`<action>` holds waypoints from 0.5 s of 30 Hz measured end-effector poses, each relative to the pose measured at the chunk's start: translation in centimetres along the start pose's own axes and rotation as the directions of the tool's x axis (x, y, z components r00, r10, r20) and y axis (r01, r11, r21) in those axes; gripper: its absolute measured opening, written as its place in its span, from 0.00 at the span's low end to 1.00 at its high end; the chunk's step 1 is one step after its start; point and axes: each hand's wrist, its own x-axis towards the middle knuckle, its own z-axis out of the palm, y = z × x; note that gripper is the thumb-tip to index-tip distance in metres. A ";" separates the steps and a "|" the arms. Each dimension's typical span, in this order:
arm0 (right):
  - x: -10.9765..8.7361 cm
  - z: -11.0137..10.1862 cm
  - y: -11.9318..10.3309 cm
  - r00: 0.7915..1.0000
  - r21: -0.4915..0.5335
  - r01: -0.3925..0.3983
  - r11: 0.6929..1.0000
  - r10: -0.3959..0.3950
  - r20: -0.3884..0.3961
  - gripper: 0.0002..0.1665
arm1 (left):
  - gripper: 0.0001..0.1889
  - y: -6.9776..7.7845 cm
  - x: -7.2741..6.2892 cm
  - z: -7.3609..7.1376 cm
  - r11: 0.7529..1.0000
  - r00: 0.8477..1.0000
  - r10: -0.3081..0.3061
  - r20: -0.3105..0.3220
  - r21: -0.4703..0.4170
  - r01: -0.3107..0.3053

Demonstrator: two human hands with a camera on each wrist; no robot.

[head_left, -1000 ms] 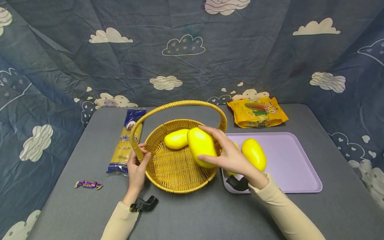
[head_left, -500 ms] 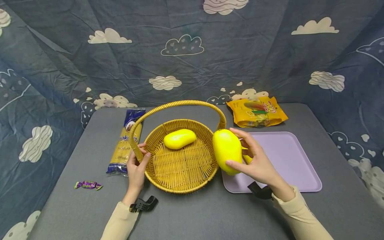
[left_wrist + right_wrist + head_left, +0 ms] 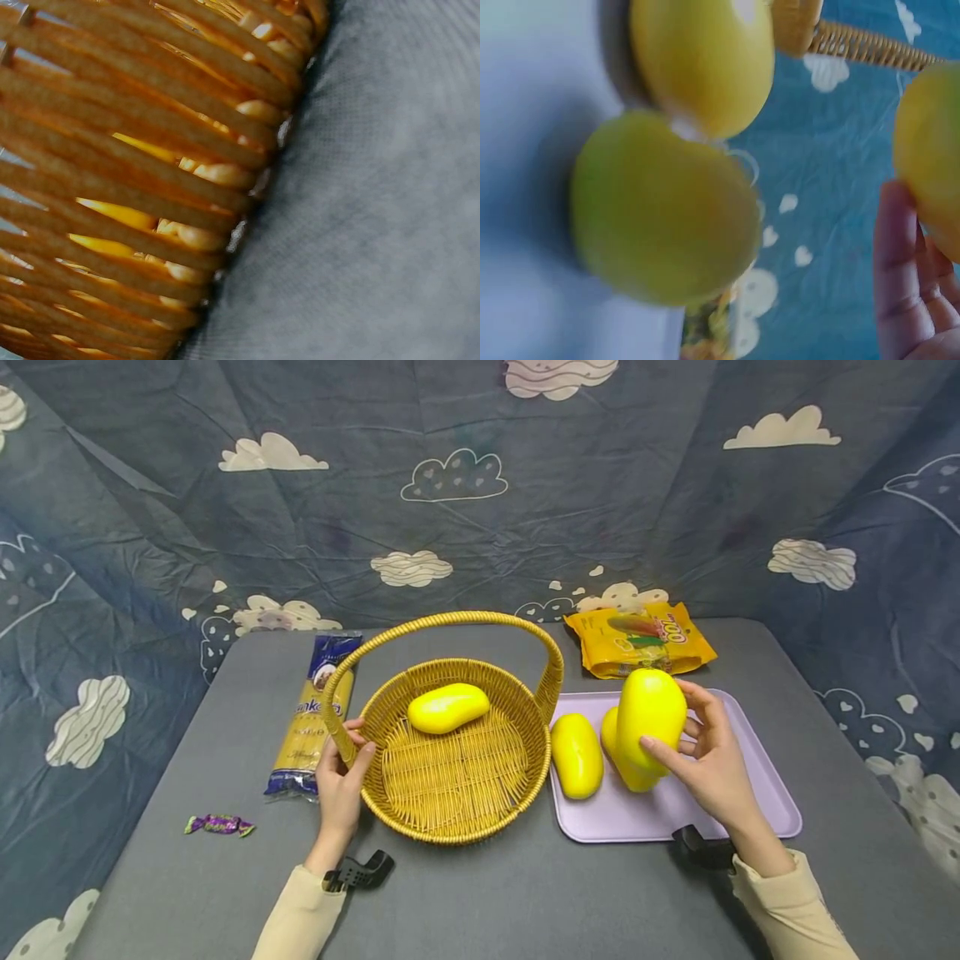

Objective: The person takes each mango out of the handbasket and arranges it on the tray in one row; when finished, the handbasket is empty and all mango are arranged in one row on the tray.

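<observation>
My left hand (image 3: 341, 789) grips the left rim of the wicker basket (image 3: 450, 789) at the foot of its handle, thumb over the inner side. One yellow mango (image 3: 448, 708) lies in the basket towards the back. Above the lilac tray (image 3: 761, 785), my right hand (image 3: 716, 764) holds another mango (image 3: 652, 714) upright between thumb and fingers. On the tray's left side rests a mango (image 3: 577, 756); a further one (image 3: 611, 737) is partly hidden behind the held mango. The right wrist view shows the held mango (image 3: 934, 150) apart from two others. Only basket weave (image 3: 135, 172) and tabletop fill the left wrist view.
Left of the basket lies a blue-and-yellow spaghetti pack (image 3: 311, 718). A small purple wrapped candy (image 3: 220, 824) sits at the front left. Behind the tray is a yellow-orange snack bag (image 3: 641, 639). The basket's tall handle (image 3: 457, 618) arches over it, and its right rim adjoins the tray.
My right hand has carried the mango from over the basket rightwards to above the tray, uncovering the mango on the tray's left. My left hand stays on the basket.
</observation>
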 end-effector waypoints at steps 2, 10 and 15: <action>-0.1 -0.7 0.7 0.999 -0.028 -0.033 0.999 0.032 -0.026 0.48 | 0.11 0.0 0.0 0.0 1.000 1.000 0.000 -0.001 -0.003 0.000; -0.2 -3.1 5.1 0.968 -0.167 -0.234 0.958 0.213 -0.132 0.45 | 0.10 0.2 0.1 0.0 1.000 1.000 0.012 0.000 0.001 -0.012; 0.1 -4.8 11.0 0.930 -0.274 -0.362 0.891 0.325 -0.174 0.47 | 0.10 0.2 0.0 0.0 1.000 1.000 0.002 0.005 0.017 -0.002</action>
